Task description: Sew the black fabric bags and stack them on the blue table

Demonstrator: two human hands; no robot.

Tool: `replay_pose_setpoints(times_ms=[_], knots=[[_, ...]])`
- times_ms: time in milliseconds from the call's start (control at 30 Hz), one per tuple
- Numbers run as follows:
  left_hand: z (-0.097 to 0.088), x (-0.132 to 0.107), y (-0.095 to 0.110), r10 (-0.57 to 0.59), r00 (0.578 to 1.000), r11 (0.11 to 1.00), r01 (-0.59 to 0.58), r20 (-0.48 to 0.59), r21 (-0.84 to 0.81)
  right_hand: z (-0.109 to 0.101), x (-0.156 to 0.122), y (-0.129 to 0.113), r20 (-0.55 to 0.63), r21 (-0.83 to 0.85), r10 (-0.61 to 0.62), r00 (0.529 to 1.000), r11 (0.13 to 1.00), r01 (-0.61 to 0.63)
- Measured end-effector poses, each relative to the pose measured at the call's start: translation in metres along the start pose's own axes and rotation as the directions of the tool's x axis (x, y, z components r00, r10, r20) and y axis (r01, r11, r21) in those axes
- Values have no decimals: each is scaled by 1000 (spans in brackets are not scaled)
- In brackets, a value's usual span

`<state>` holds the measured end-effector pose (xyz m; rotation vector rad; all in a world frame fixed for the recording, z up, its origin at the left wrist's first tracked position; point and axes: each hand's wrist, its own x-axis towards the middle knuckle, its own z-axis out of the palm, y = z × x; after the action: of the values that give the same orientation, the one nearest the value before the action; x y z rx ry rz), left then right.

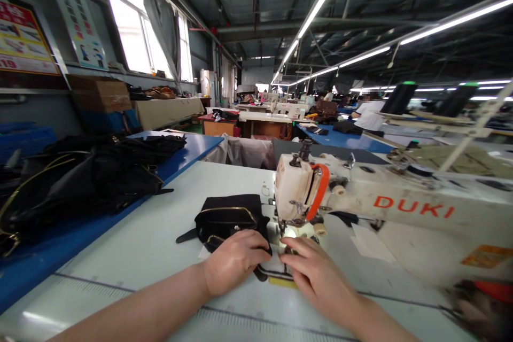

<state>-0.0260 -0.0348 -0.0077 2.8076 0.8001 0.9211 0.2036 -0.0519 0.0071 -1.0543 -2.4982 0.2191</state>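
Note:
A black fabric bag [228, 214] with gold zippers lies on the pale sewing table, to the left of the needle. My left hand [238, 256] has its fingers curled over the bag's near right edge. My right hand [315, 275] is just in front of the needle area, its fingers bent with the tips by the presser foot; what they grip is too small to make out. Above both hands stands the head of a white sewing machine [296, 187] with an orange lever guard. Its lamp lights the spot between my fingertips.
To the left, black bags [92, 176] are heaped on a blue table [200, 149]. Rulers [240, 323] are marked along the table's front. White paper [371, 243] lies under the machine arm. Black thread cones [398, 99] stand at right. A person [371, 115] in white is farther off.

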Motion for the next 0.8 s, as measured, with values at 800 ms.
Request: replay_pose_setpoints(times_ms=[800], knots=[[7, 9, 0, 131, 984, 991, -134, 120, 23, -6, -9, 5, 121, 78, -11, 993, 997, 2]])
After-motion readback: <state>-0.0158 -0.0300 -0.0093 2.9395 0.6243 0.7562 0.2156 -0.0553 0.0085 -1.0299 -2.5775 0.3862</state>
